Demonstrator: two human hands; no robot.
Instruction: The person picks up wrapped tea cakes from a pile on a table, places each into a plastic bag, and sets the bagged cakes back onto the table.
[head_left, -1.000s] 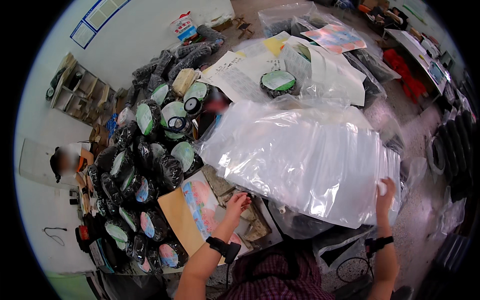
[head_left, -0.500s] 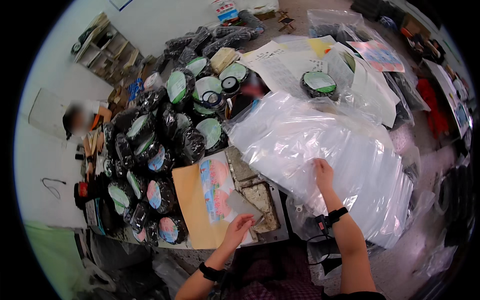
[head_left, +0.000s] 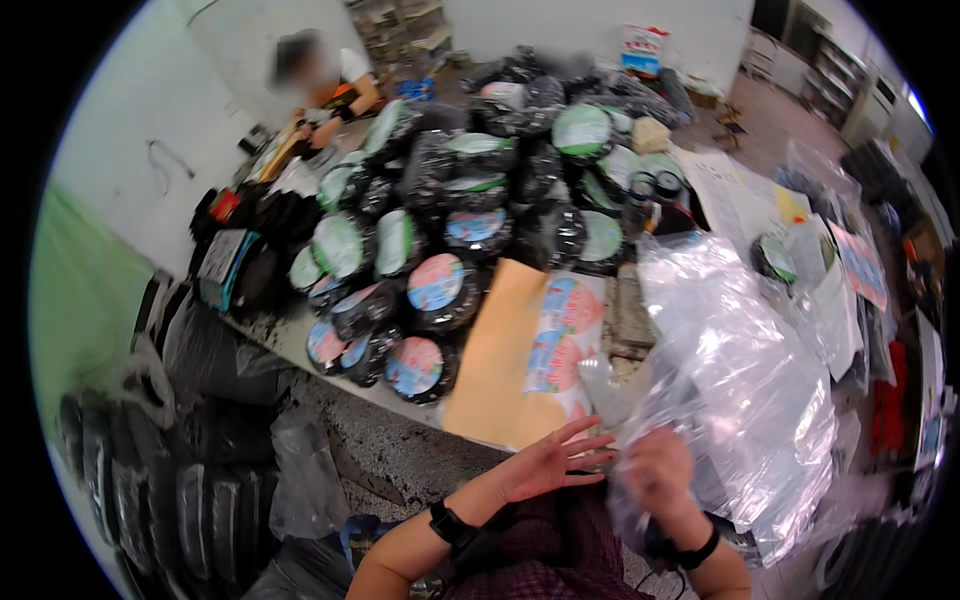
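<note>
My left hand (head_left: 560, 462) is open, its fingers spread and pointing right over the table's front edge. Just beyond its fingertips lies a greyish flat piece (head_left: 608, 390), partly covered by clear plastic. Blurred by motion, my right hand (head_left: 660, 470) is closed on a clear plastic bag (head_left: 740, 350) at its near left edge, and plastic hangs down beside the fingers. Sheets of round pink-and-blue labels (head_left: 560, 330) rest on a tan paper folder (head_left: 490, 370) beyond my left hand. Worn blocks (head_left: 628, 320) sit between the folder and the plastic.
Many black plastic-wrapped round packages (head_left: 440, 290) with green or pink-blue labels are piled across the table's left and middle. Rolls of tape (head_left: 655, 186) stand behind. Printed papers (head_left: 735, 200) lie at back right. Another person (head_left: 330, 100) sits at far left. Black wrapped bundles (head_left: 170, 510) stand lower left.
My view has swung left. My right hand has drawn the clear plastic bag toward me and closer to my left hand. My left hand's fingers have spread, away from the greyish piece.
</note>
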